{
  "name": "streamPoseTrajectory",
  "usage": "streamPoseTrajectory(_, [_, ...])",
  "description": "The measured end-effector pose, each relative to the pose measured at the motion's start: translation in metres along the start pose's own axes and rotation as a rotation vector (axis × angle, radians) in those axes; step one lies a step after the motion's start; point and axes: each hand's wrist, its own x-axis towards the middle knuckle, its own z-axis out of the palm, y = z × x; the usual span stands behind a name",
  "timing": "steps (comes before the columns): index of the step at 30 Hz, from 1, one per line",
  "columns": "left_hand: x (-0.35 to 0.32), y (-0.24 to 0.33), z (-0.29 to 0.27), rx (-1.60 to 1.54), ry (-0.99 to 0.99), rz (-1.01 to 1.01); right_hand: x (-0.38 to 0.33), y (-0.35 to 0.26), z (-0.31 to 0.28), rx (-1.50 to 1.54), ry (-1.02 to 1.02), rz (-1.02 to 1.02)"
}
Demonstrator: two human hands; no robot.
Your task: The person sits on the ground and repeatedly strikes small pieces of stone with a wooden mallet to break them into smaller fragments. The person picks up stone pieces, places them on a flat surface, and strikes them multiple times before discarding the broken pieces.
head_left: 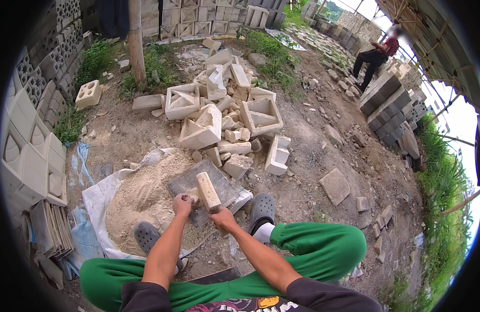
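My right hand is wrapped round the narrow end of a thick, pale wooden mallet, dusty and bat-like, which points away from me. It is over a dark flat slab on the ground between my feet. My left hand is closed, fingertips pinched together at the slab's near left edge, beside a small pale stone lump. Whether the fingers grip that lump is unclear. Left of the slab, crushed tan powder is heaped on a white woven sack.
Beyond the slab is a pile of broken pale blocks. Stacked moulded blocks line the left side, and a wooden post stands behind. A flat stone lies to the right. At far right, a person is near grey block stacks.
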Motion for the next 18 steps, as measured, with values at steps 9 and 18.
streamPoseTrajectory(9, [-0.015,0.016,-0.003,0.271,-0.048,0.292,-0.001,0.011,-0.008,0.017,-0.049,0.005])
streamPoseTrajectory(18, [-0.006,-0.006,-0.021,0.212,0.018,0.539,-0.030,-0.069,-0.021,0.023,0.000,-0.207])
